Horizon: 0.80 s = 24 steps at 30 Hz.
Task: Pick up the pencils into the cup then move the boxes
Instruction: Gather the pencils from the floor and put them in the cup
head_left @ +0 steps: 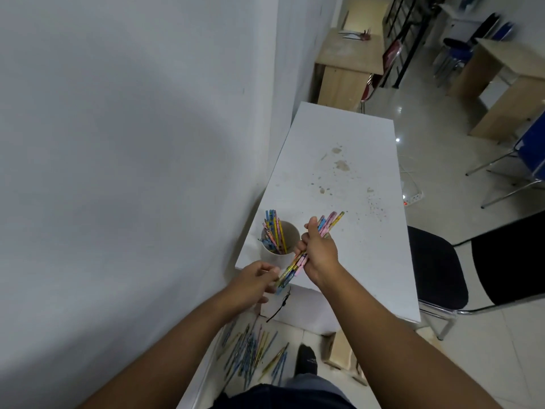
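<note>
A white cup (290, 235) stands near the front left corner of the white table (348, 178), with several coloured pencils in it leaning left. My right hand (318, 249) grips a bundle of pencils (331, 220) slanted just right of the cup, tips pointing up and right. My left hand (256, 280) is at the bundle's lower end, its fingers curled close to the pencil ends; whether it pinches them is unclear. Many more pencils (250, 352) lie scattered on the floor below the table's front edge.
A white wall runs along the left. A black chair (436, 270) stands right of the table. A wooden box (339, 349) sits on the floor under the table's front. My foot in a black sock (306, 361) is beside the floor pencils. Desks and blue chairs are far back.
</note>
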Available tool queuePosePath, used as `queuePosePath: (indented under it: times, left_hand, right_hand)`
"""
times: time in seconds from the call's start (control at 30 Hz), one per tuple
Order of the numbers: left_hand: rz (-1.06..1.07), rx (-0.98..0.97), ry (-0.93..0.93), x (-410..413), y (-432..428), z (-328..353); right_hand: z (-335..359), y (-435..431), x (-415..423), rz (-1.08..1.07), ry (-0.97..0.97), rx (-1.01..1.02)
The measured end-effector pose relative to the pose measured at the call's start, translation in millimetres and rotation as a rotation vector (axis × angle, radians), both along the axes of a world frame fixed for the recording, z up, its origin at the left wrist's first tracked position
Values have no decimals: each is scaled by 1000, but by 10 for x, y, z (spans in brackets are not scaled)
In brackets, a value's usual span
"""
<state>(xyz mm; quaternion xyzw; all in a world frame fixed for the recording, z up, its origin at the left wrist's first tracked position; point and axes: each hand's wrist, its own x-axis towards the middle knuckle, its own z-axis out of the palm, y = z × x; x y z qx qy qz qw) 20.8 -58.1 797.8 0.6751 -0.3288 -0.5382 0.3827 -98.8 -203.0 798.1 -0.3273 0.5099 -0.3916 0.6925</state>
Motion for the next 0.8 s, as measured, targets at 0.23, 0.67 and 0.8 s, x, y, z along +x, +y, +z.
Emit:
queuePosePath:
  times: [0.23, 0.67, 0.8]
  left_hand:
    - [132, 50, -70, 252, -485, -64]
    - [224, 153, -58, 382, -885, -173]
    - [232, 175, -51, 388, -930, -213]
  right_hand:
    - [49, -729, 283, 31, 239, -153]
    - [-500, -1088, 734, 490, 402, -484]
    - [-608, -1084, 681, 559, 481, -493]
